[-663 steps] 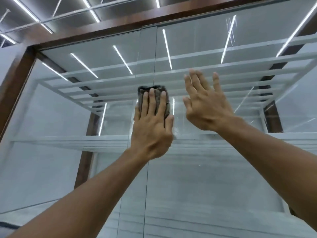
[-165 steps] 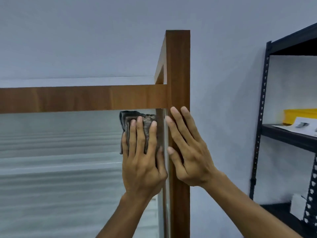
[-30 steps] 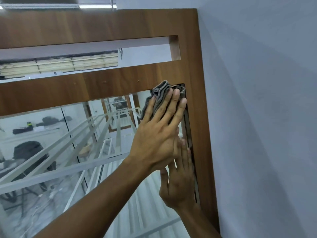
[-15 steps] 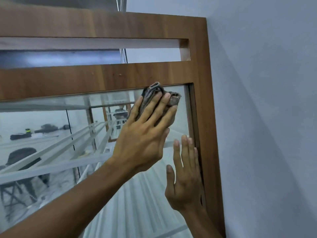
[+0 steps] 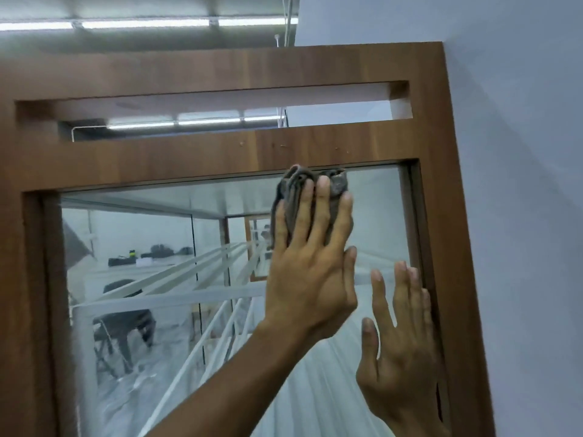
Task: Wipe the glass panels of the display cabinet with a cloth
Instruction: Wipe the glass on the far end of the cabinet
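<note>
A side glass panel [image 5: 151, 241] of the display cabinet fills the view, set in a brown wooden frame [image 5: 195, 152]. With straight fingers, my left hand [image 5: 310, 272] presses a bunched grey cloth [image 5: 293, 187] flat against the glass, just under the top rail and right of centre. Lower down, my right hand [image 5: 400, 348] lies flat on the glass with fingers spread, beside the frame's right post [image 5: 448, 247]. White glass shelves [image 5: 176, 298] show through the panel.
A pale wall [image 5: 520, 184] stands close along the right of the cabinet. Above the panel the frame has a long open slot [image 5: 220, 115] with ceiling strip lights behind. Through the glass, a dark chair [image 5: 126, 323] and a far table with dark items are visible.
My left hand has slid the cloth leftward from the top right corner, staying under the top rail. My right hand has come out from under it and sits lower on the glass.
</note>
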The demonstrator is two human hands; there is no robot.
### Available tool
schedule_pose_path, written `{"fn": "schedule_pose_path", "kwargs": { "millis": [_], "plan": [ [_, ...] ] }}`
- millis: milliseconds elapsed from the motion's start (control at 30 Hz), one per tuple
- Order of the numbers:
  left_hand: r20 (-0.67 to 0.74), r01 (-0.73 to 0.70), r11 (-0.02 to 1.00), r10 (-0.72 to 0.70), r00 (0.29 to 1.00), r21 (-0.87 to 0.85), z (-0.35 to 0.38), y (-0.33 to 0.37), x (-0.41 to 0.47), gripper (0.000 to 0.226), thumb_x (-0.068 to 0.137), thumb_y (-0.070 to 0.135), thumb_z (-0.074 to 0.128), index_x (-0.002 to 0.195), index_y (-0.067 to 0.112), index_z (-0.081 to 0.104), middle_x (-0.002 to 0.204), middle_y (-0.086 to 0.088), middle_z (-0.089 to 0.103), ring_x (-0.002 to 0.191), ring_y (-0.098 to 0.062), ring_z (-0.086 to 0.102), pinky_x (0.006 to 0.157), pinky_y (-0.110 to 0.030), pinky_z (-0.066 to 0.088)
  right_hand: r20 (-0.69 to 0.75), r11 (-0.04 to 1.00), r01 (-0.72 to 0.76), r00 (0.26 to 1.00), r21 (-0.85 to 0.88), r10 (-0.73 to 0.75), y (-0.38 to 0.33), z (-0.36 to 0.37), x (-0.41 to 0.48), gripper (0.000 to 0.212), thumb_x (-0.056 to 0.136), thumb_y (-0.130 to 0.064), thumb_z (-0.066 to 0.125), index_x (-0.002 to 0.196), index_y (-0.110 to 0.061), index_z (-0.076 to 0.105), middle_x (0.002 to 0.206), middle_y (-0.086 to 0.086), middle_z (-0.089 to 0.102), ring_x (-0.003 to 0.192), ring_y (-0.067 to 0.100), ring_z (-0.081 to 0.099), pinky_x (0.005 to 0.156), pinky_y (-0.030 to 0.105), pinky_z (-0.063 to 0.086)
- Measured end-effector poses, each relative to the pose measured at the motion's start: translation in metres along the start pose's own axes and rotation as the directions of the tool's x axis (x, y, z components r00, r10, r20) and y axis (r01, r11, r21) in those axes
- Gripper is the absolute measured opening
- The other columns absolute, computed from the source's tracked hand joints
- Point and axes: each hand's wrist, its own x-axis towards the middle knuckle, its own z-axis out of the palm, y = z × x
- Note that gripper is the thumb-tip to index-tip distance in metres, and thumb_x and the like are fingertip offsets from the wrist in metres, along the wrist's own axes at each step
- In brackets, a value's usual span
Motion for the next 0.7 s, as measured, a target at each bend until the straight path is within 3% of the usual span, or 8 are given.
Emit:
{"fn": "schedule_pose_path", "kwargs": {
  "millis": [67, 133, 233, 333, 500, 533, 633, 700],
  "plan": [
    [0.048, -0.106, 0.994, 0.106, 0.993, 0.003, 0.0, 0.002, -0.005, 0.063, 0.106, 0.037, 0.03, 0.165, 0.019, 0.018, 0.173, -0.009, 0.002, 0.161, -0.025, -0.004, 0.129, -0.054, 0.007, -0.025, 0.998, -0.053, 0.998, -0.022, 0.052, -0.014, 0.006, 0.002, 0.06, 0.103, -0.029, 0.031, 0.159, -0.007, 0.029, 0.171, 0.014, 0.014, 0.159, 0.033, 0.011, 0.128, 0.053, 0.008],
    [0.047, -0.11, 0.994, 0.108, 0.993, 0.025, -0.009, -0.025, -0.015, 0.062, 0.106, 0.035, 0.035, 0.164, 0.02, 0.022, 0.173, -0.008, 0.007, 0.161, -0.024, 0.0, 0.129, -0.053, 0.011, -0.006, 0.997, -0.057, 0.998, -0.049, 0.056, -0.037, 0.014, 0.004, 0.062, 0.105, -0.034, 0.027, 0.161, -0.007, 0.024, 0.171, 0.016, 0.013, 0.159, 0.035, 0.008, 0.125, 0.065, 0.003],
    [-0.072, 0.076, 0.997, -0.075, 0.995, 0.016, -0.026, -0.076, -0.039, 0.063, 0.104, 0.033, 0.041, 0.163, 0.018, 0.026, 0.172, -0.009, 0.012, 0.161, -0.024, 0.005, 0.129, -0.053, 0.01, 0.072, 0.996, 0.05, 0.996, -0.078, -0.044, -0.064, 0.027, 0.006, 0.064, 0.105, -0.04, 0.02, 0.161, -0.009, 0.025, 0.171, 0.014, 0.011, 0.159, 0.034, 0.007, 0.12, 0.074, 0.0],
    [-0.137, 0.276, 0.961, -0.275, 0.952, -0.017, -0.033, -0.08, -0.042, 0.064, 0.103, 0.034, 0.038, 0.163, 0.018, 0.023, 0.172, -0.01, 0.008, 0.161, -0.025, 0.001, 0.129, -0.054, 0.006, 0.085, 0.994, 0.061, 0.995, -0.095, -0.053, -0.082, 0.033, 0.007, 0.067, 0.104, -0.042, 0.021, 0.161, -0.007, 0.022, 0.17, 0.018, 0.012, 0.158, 0.037, 0.009, 0.118, 0.077, 0.002],
    [-0.002, -0.01, 0.999, 0.01, 1.0, 0.048, -0.041, -0.094, -0.056, 0.062, 0.104, 0.034, 0.037, 0.163, 0.017, 0.027, 0.172, -0.009, 0.011, 0.161, -0.024, 0.004, 0.129, -0.054, 0.01, 0.129, 0.981, 0.176, 0.978, -0.082, -0.165, -0.11, 0.04, 0.001, 0.068, 0.097, -0.027, 0.034, 0.158, 0.001, 0.026, 0.169, 0.021, 0.017, 0.157, 0.039, 0.014, 0.119, 0.075, 0.004],
    [-0.023, 0.019, 0.998, -0.018, 1.0, 0.054, -0.046, -0.111, -0.062, 0.061, 0.104, 0.034, 0.038, 0.162, 0.017, 0.028, 0.172, -0.009, 0.013, 0.161, -0.024, 0.005, 0.129, -0.054, 0.011, 0.13, 0.982, 0.164, 0.98, -0.091, -0.151, -0.111, 0.041, 0.0, 0.068, 0.097, -0.028, 0.034, 0.158, 0.001, 0.027, 0.169, 0.021, 0.017, 0.157, 0.039, 0.014, 0.12, 0.075, 0.003],
    [-0.168, 0.352, 0.935, -0.353, 0.92, -0.038, -0.054, -0.132, -0.071, 0.063, 0.103, 0.033, 0.037, 0.163, 0.015, 0.026, 0.173, -0.009, 0.01, 0.161, -0.024, 0.001, 0.129, -0.055, 0.006, 0.126, 0.985, 0.167, 0.979, -0.047, -0.16, -0.119, 0.045, -0.001, 0.068, 0.095, -0.025, 0.037, 0.159, -0.003, 0.028, 0.169, 0.02, 0.015, 0.157, 0.039, 0.013, 0.12, 0.074, 0.001],
    [-0.174, 0.389, 0.92, -0.39, 0.904, -0.045, -0.052, -0.118, -0.07, 0.063, 0.104, 0.033, 0.035, 0.163, 0.013, 0.024, 0.173, -0.01, 0.009, 0.161, -0.025, 0.0, 0.129, -0.056, 0.003, 0.143, 0.975, 0.224, 0.965, -0.002, -0.222, -0.14, 0.05, -0.003, 0.069, 0.093, -0.024, 0.037, 0.159, -0.004, 0.029, 0.17, 0.019, 0.015, 0.158, 0.038, 0.013, 0.12, 0.074, 0.003]
  ]
}}
